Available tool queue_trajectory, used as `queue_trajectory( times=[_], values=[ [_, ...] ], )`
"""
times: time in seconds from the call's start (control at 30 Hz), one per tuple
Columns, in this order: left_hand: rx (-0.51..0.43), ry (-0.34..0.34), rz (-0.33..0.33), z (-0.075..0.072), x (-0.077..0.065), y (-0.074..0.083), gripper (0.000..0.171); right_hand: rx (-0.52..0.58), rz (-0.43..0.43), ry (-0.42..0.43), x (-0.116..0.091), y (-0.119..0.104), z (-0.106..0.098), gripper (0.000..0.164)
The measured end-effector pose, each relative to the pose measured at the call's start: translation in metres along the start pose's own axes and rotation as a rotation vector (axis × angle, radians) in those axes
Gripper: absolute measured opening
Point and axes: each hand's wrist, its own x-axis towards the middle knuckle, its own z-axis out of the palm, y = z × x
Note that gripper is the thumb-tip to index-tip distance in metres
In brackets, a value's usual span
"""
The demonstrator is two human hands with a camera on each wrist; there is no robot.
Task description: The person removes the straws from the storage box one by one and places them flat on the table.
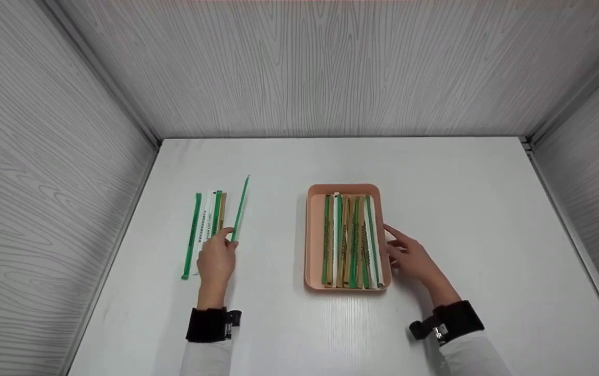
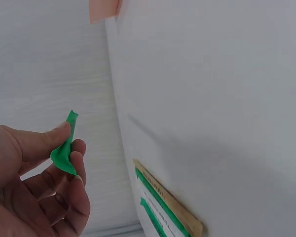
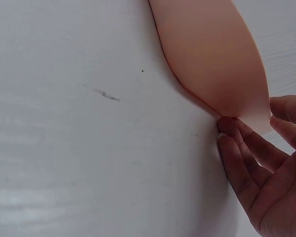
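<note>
My left hand (image 1: 216,263) pinches a slim green wrapped stick (image 1: 240,209) between thumb and fingers. It is raised off the table and slants up and away; its near end looks bent in the left wrist view. Beside and partly beneath that hand lie several more wrapped sticks (image 1: 193,235), green, white and brown. A pink tray (image 1: 315,237) at the centre holds a row of similar green, white and brown sticks (image 1: 352,240). Against the tray's right side rest the fingertips of my right hand (image 1: 411,256), its fingers mostly straight, some low at the base in the right wrist view.
The white table (image 1: 461,198) has a panel wall (image 1: 299,68) behind it and panels at both sides. Each wrist wears a black strap (image 1: 206,325) with a small camera. Dark scuffs (image 3: 107,95) mark the tabletop near the tray.
</note>
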Motion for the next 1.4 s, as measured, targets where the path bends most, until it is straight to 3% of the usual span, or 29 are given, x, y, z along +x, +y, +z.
queue_trajectory(
  times=[0.17, 0.37, 0.53, 0.77, 1.13, 1.3, 1.4],
  values=[
    [0.011, 0.043, -0.046, -0.011, 0.004, -0.024, 0.035, 0.009, 0.01, -0.004, -0.002, -0.004, 0.001, 0.054],
    [0.027, 0.032, -0.119, -0.02, 0.01, -0.046, 0.037, -0.005, 0.013, -0.002, -0.003, -0.003, 0.0, 0.054],
    [0.054, 0.012, -0.161, -0.026, 0.014, -0.057, 0.04, -0.006, 0.012, -0.003, -0.003, -0.002, 0.0, 0.054],
    [0.073, 0.025, -0.162, -0.025, 0.019, -0.066, 0.04, 0.0, 0.007, -0.006, -0.002, -0.002, 0.0, 0.054],
    [0.072, 0.054, -0.149, -0.023, 0.017, -0.061, 0.038, -0.009, 0.009, -0.005, -0.002, -0.002, 0.0, 0.055],
    [0.017, 0.057, -0.092, -0.015, 0.011, -0.042, 0.036, -0.005, 0.006, -0.005, -0.002, -0.002, -0.001, 0.055],
    [-0.061, 0.031, -0.057, -0.006, 0.005, -0.025, 0.036, -0.004, 0.003, -0.006, -0.002, -0.002, -0.001, 0.055]
  ],
)
